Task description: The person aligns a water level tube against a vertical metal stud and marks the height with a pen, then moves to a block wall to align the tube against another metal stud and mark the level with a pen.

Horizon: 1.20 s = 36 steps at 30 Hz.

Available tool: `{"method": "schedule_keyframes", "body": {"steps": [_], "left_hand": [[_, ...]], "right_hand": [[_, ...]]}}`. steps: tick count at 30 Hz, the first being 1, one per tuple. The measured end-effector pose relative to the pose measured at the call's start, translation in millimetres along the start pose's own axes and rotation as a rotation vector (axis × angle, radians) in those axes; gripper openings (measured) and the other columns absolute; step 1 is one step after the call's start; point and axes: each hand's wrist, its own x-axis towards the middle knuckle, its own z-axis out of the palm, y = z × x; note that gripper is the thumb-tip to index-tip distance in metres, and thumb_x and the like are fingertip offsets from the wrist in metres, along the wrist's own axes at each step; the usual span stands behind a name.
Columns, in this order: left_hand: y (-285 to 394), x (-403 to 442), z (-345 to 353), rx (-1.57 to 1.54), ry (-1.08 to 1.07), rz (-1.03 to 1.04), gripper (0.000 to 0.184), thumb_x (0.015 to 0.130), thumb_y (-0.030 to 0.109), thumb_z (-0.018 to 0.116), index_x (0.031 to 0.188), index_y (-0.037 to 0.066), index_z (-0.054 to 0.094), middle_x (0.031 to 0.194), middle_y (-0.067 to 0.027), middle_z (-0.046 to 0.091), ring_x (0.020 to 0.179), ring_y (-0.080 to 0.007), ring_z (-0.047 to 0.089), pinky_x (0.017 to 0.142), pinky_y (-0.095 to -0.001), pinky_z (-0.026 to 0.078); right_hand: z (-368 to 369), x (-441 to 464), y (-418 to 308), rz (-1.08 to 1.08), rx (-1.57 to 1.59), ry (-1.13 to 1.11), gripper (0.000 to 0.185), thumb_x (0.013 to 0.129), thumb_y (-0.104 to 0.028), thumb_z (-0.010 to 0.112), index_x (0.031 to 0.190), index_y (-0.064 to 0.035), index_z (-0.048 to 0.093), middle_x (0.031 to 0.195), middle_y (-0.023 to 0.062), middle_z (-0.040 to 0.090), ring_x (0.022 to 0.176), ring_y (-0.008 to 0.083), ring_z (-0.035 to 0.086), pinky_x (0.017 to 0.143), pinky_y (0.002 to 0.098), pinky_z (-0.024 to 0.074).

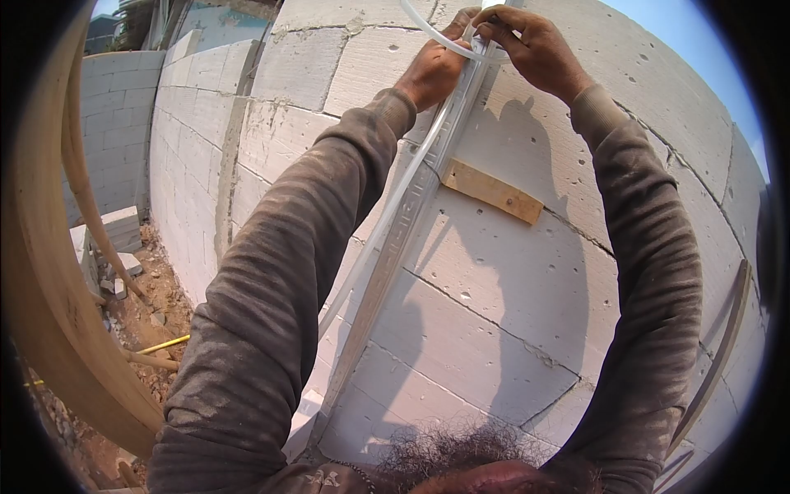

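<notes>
A long metal profile (399, 226) stands tilted against the pale block wall, running from low centre to the top of the view. Beside it hangs a translucent white hose (380, 221), which also curves in a loop across the profile near the top. My left hand (434, 72) is closed on the hose at the profile's left edge. From the other side my right hand (539, 51) reaches in, its thumb and fingers pinched on the hose at the profile. The fingertips of both hands nearly meet, partly hiding what lies between them.
A short wooden piece (492, 191) sits against the block wall (485, 305), right of the profile. Curved timber (49, 247) rises close on my left. Loose blocks (121, 229) and rubble lie on the ground there. A thin wooden strip (720, 354) leans at the right.
</notes>
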Motion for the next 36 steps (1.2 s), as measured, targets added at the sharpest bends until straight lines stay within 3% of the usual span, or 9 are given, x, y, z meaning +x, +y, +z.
{"method": "schedule_keyframes", "body": {"steps": [32, 36], "left_hand": [[-9, 0, 4, 0.000, 0.029, 0.053, 0.056, 0.101, 0.020, 0.037, 0.156, 0.012, 0.039, 0.147, -0.0196, 0.054, 0.127, -0.0316, 0.060, 0.112, -0.0406, 0.046], [-28, 5, 5, 0.227, 0.037, 0.173, 0.055, 0.101, 0.021, 0.037, 0.154, 0.011, 0.041, 0.150, -0.0195, 0.051, 0.131, -0.0352, 0.057, 0.115, -0.0418, 0.044]], "right_hand": [[0, 0, -3, 0.000, 0.047, -0.024, 0.030, 0.105, -0.022, 0.057, 0.125, -0.0035, 0.070, 0.120, 0.0176, 0.073, 0.111, 0.0302, 0.069, 0.097, 0.0415, 0.0540], [1, 1, 0, -0.015, 0.054, -0.020, 0.030, 0.105, -0.022, 0.058, 0.125, -0.0038, 0.070, 0.120, 0.0176, 0.073, 0.111, 0.0302, 0.069, 0.097, 0.0415, 0.0541]]}}
